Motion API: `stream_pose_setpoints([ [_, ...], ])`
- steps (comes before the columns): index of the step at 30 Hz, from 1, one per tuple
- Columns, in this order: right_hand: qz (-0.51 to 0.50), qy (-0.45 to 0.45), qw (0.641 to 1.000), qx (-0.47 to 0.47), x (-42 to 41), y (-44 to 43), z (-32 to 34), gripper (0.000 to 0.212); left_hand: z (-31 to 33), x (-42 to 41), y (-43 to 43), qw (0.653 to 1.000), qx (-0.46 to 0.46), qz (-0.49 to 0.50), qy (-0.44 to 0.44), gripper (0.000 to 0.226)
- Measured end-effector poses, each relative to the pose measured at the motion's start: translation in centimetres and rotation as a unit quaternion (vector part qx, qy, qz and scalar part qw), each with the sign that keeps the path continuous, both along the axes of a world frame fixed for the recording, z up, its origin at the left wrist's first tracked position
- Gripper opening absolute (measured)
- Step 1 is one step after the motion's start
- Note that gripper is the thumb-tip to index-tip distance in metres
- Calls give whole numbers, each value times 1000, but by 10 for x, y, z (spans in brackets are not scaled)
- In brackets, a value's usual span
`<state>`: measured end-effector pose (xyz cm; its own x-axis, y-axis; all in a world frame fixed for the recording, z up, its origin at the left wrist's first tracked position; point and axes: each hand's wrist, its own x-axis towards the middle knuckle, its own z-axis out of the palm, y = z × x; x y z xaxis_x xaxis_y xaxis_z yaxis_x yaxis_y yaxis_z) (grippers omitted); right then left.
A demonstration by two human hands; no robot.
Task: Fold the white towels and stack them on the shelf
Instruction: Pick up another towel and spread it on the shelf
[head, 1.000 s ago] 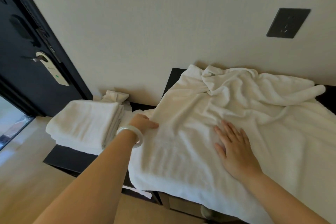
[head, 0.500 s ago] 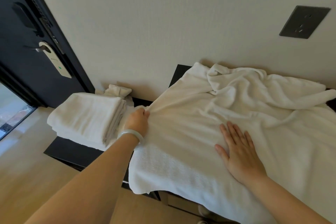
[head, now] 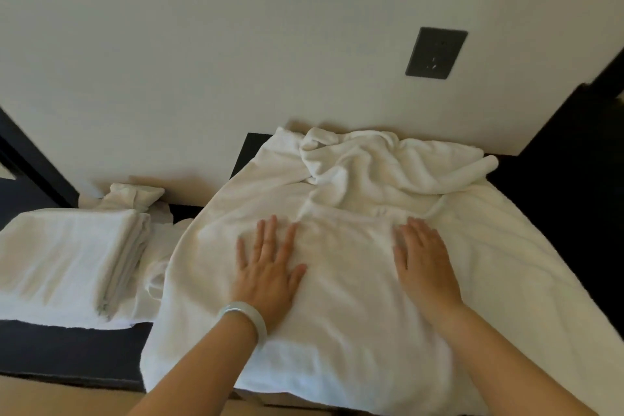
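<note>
Left hand [head: 266,280], right hand [head: 427,270] pressed flat on towel [head: 344,341], gripping nothing; needed even outward strokes before folding.

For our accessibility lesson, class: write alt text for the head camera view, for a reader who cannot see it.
The left hand and right hand press flat, side by side, on a large white towel spread over a dark shelf. A stack of folded towels sits to its left, and a dark socket is on the pale wall behind.
</note>
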<state>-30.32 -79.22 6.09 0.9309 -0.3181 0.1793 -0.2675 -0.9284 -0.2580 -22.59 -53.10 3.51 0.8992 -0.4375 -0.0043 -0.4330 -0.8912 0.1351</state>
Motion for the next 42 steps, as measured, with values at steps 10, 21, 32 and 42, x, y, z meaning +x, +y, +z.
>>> stream_pose_setpoints([
  [10, -51, 132, 990, 27, -80, -23, -25, 69, 8, -44, 5, 999, -7, 36, 37, 100],
  [21, -25, 138, 988, 63, -69, -157, -8, 57, 30, -16, -147, 996, 18, -89, 18, 67],
  [32, -45, 13, 998, 36, -53, -145, 13, 45, 18, -47, -146, 993, -22, -99, -55, 61],
  [42, 90, 89, 991, -49, 42, -104, -2, 63, 26, 23, -89, 982, -166, -19, -88, 48],
])
